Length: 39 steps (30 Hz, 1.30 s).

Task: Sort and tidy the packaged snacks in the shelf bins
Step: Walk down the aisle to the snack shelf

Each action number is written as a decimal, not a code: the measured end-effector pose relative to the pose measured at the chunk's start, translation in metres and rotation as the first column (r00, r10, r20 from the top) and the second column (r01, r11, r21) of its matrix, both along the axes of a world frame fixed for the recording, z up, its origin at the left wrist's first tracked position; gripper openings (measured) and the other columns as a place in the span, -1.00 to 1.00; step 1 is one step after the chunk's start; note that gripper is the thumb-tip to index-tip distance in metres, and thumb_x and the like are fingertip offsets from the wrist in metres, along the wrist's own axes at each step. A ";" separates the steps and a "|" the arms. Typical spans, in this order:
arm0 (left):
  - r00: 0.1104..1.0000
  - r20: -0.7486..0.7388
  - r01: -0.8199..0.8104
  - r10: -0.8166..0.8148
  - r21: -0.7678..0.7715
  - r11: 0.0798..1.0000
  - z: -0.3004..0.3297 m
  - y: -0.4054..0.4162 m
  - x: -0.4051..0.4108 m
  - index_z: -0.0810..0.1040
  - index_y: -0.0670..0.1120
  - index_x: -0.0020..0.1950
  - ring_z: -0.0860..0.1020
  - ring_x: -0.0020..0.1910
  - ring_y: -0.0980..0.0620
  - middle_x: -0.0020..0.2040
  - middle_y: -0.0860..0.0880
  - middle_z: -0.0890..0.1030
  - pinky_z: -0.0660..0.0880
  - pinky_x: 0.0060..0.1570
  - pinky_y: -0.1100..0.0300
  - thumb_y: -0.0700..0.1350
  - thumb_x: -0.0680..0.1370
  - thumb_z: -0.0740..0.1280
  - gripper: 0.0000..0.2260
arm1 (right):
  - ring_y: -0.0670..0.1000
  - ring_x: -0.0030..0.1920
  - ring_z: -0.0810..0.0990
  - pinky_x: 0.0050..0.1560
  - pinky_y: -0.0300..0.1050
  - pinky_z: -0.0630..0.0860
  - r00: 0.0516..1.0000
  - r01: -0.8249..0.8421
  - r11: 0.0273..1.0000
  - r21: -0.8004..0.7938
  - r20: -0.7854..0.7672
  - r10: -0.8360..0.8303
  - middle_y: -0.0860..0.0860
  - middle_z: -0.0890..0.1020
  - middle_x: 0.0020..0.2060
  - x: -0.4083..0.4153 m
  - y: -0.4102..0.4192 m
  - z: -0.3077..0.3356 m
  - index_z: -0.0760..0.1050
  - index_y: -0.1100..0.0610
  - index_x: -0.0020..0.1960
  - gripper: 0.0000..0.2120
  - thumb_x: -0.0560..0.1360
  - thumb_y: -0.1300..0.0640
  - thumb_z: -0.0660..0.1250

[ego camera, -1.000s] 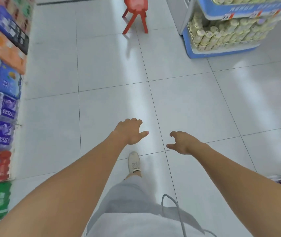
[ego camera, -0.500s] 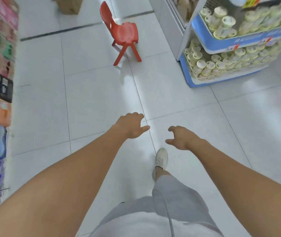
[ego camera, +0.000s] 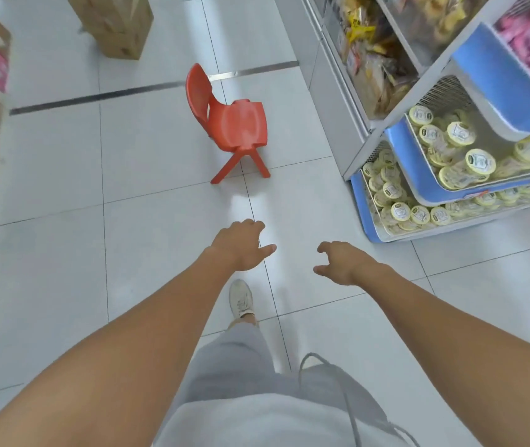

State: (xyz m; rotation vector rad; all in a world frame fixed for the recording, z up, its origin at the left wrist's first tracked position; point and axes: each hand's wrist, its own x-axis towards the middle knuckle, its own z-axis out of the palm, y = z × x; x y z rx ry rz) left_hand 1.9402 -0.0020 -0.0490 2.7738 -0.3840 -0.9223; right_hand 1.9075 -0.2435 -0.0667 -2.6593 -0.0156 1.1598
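Your left hand point(ego camera: 241, 245) and right hand point(ego camera: 342, 262) hang loose and hold nothing, so no sorting has begun. The clear-fronted bins of yellow and brown packaged snacks point(ego camera: 370, 56) stand ahead to your right, beyond the small red plastic chair point(ego camera: 231, 124).
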 end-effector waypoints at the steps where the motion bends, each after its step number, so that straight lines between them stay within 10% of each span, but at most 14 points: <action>1: 1.000 -0.019 0.012 -0.012 -0.004 1.000 -0.003 0.003 0.032 0.32 -0.06 0.49 0.41 0.34 -0.11 0.39 -0.06 0.43 0.42 0.24 -0.04 0.23 0.61 0.19 -0.45 | 0.08 0.30 0.46 0.21 0.00 0.45 1.000 0.025 1.000 -0.003 -0.011 -0.025 0.05 0.48 0.32 0.029 0.005 0.000 0.27 0.06 0.50 -0.45 0.58 -0.10 0.28; 29: 0.903 -0.020 0.428 -0.429 -0.014 0.903 -0.014 -0.213 0.681 0.30 -0.04 0.52 0.40 0.37 -0.10 0.42 -0.04 0.41 0.42 0.28 -0.06 0.19 0.61 0.21 -0.46 | 0.12 0.21 0.55 0.13 -0.02 0.51 0.827 0.524 0.837 0.159 0.141 -0.545 0.03 0.58 0.23 0.595 -0.141 -0.026 0.37 0.02 0.42 -0.54 0.57 -0.09 0.28; 39: 0.843 0.039 0.537 -0.536 -0.027 0.843 -0.145 -0.315 0.869 0.33 -0.02 0.50 0.44 0.36 -0.11 0.42 -0.04 0.44 0.45 0.26 -0.03 0.11 0.62 0.23 -0.53 | 0.13 0.17 0.57 0.10 0.04 0.55 0.691 0.650 0.735 0.195 0.251 -0.678 0.04 0.60 0.19 0.770 -0.194 -0.138 0.41 0.03 0.39 -0.60 0.58 -0.03 0.29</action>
